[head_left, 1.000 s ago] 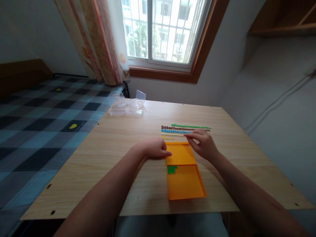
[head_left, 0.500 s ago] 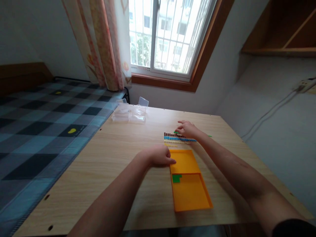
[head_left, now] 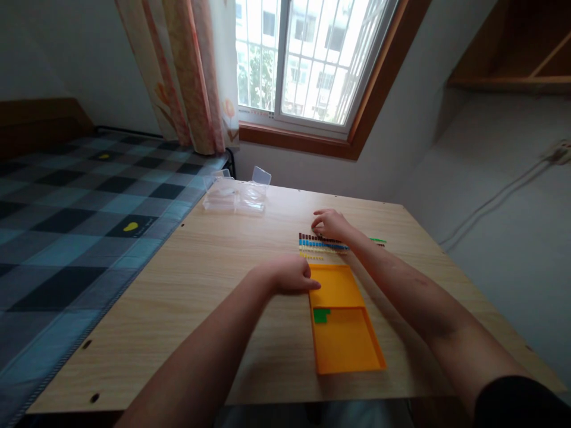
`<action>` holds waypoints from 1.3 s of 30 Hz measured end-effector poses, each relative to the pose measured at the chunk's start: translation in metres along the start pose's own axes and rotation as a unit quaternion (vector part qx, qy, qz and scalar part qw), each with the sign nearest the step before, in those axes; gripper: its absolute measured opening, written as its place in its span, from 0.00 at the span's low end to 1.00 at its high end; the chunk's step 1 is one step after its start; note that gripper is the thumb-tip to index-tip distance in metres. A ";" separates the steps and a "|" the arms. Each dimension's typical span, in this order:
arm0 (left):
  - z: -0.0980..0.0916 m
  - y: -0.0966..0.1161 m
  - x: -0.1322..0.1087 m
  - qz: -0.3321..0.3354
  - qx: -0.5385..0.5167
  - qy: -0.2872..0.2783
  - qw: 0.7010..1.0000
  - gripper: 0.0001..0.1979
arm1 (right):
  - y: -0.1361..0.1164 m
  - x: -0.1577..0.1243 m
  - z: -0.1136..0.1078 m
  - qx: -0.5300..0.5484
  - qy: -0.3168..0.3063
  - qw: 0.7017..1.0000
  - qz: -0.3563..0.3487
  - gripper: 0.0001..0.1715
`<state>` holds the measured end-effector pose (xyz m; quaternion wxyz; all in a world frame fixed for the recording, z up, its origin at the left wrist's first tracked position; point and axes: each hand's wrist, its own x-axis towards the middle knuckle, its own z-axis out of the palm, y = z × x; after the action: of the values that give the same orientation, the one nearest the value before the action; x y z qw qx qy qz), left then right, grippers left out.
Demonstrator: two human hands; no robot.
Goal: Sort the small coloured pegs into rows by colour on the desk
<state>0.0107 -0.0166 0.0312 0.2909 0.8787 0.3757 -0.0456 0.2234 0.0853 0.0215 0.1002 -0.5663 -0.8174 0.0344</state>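
Observation:
An orange two-part tray [head_left: 348, 348] lies open on the table, its two shallow halves joined across the middle. Several green pieces [head_left: 320, 315] sit together in the upper left corner of the nearer half. At the left edge of the farther half, my left hand [head_left: 292, 274] is closed, the thumb resting over the rim. Beyond the tray, rows of small brown, blue, cream and yellow pieces [head_left: 312, 244] are lined up. My right hand [head_left: 331, 223] is just past the brown row, fingertips pinched close to the tabletop. Whatever is between those fingertips is too small to make out.
Clear plastic boxes [head_left: 236, 199] with raised lids stand at the table's far left. More green pieces [head_left: 378, 241] lie right of my right forearm. A checked bed [head_left: 151, 208] adjoins the left side; a wall with a cable [head_left: 495, 196] is on the right.
My right hand has shifted slightly left and away, its fingers drawn closer together. Green pieces seen by its fingertips earlier no longer show there. My left hand stays at the tray; the view has tilted slightly.

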 end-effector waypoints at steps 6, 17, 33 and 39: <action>-0.001 0.001 0.000 0.008 0.000 0.000 1.000 0.21 | -0.012 -0.006 -0.009 0.015 0.037 0.999 -0.015 0.08; -0.004 0.006 0.001 -0.009 0.041 -0.030 0.999 0.19 | -0.045 -0.183 -0.059 0.231 -0.078 0.955 -0.166 0.08; -0.006 0.009 0.000 -0.022 0.053 -0.049 0.997 0.20 | -0.050 -0.205 -0.017 0.108 -0.054 0.960 -0.254 0.11; -0.004 0.009 0.000 -0.018 0.056 -0.039 0.997 0.20 | -0.050 -0.205 -0.016 0.111 -0.055 0.956 -0.267 0.12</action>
<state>0.0162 -0.0195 0.0392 0.2547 0.8844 0.3764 -0.1065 0.2504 -0.1249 0.0199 0.1229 -0.3099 -0.9341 0.1275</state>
